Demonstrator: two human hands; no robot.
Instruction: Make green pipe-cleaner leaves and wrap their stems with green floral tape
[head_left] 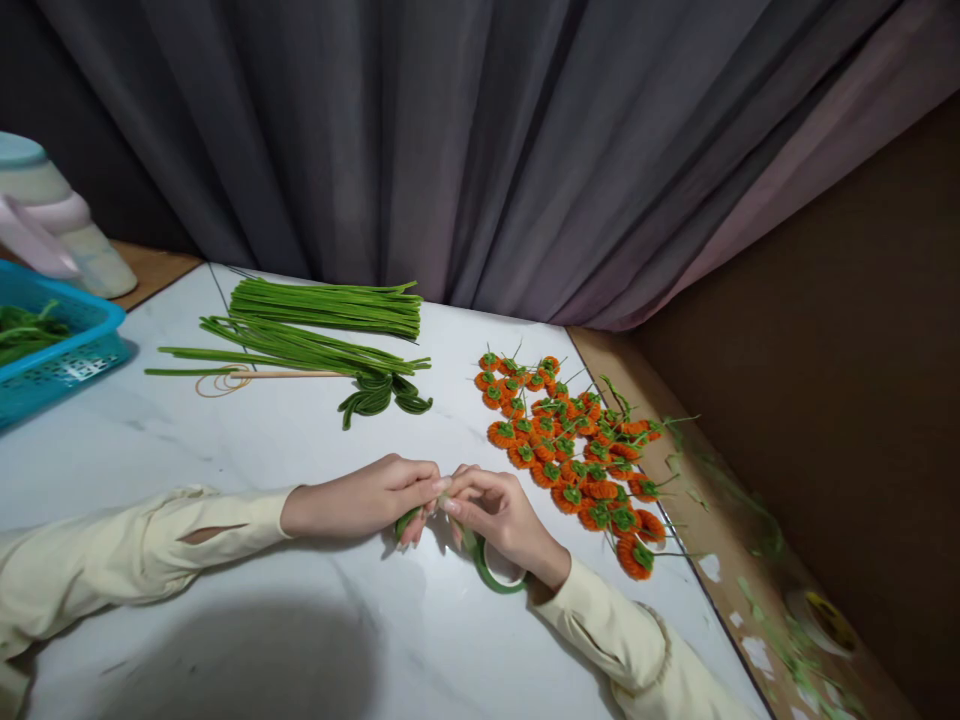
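1. Far left, we see a blue basket (105, 345) of greens.
2. Green stems (322, 310) lie beyond our hands, dark leaves (369, 397) nearby.
3. Our left hand (367, 497) clamps a green piece (406, 523) — low, mid-table.
4. Our right hand (499, 512) has fingertips together — on what, we cannot tell — beside a tape roll (495, 583).
5. Orange flowers (568, 497) spread rightward.

White marbled table (300, 450), green stems (326, 308), orange pieces (570, 495)

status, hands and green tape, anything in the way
Left hand holding green piece; right hand meeting left. Green tape roll by right wrist. Nothing visibly blocking.
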